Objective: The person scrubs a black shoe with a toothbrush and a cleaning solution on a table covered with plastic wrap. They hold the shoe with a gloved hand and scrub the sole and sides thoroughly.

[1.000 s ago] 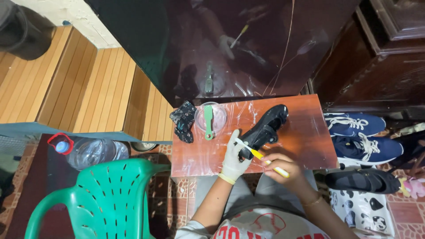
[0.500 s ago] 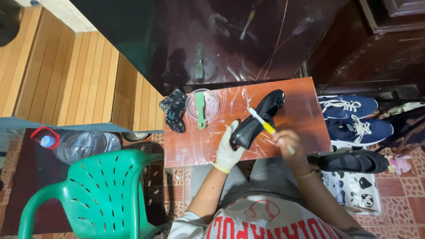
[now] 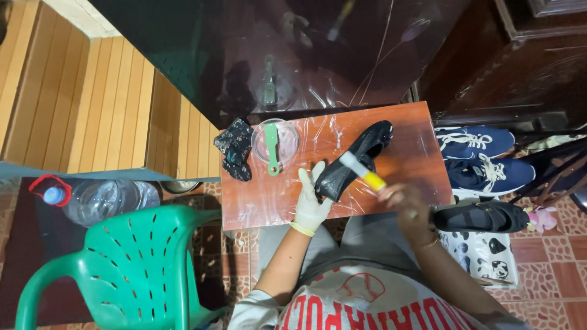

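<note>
Black shoe [image 3: 358, 159] lies on my small red-brown table [image 3: 416, 153], about mid-table and slightly toward the right edge, set on a slant: toe end toward the far right corner, heel end toward the near edge. Its surface looks shiny. My left hand [image 3: 310, 198], in a pale glove, is wrapped round the heel end, fingers curled against the shoe's side, thumb up. It grips the shoe and holds it against the tabletop.

My right hand [image 3: 408, 205], bare, sits off the near right corner of the table. It is pinching the handle of a toothbrush [image 3: 362, 172] with a yellow and white handle, fingers closed around it. The brush angles up and left over the shoe's middle. The hand is blurred, so I cannot say whether the bristle end touches the shoe or hangs just above it.

Table top is covered with clear wrinkled plastic film. Near the far left corner: a clear round bowl [image 3: 287, 129] with a green brush [image 3: 272, 150] lying across it, handle toward the near edge. Just left of the bowl, at the left edge, a crumpled dark patterned cloth [image 3: 234, 148].

Off the table, right side, on the floor: a pair of blue sneakers [image 3: 483, 159] with white laces, and nearer to me another black shoe [image 3: 483, 217]. Left side: a green plastic chair [image 3: 128, 263], and a big clear water bottle [image 3: 101, 198] with a red cap ring.
</note>
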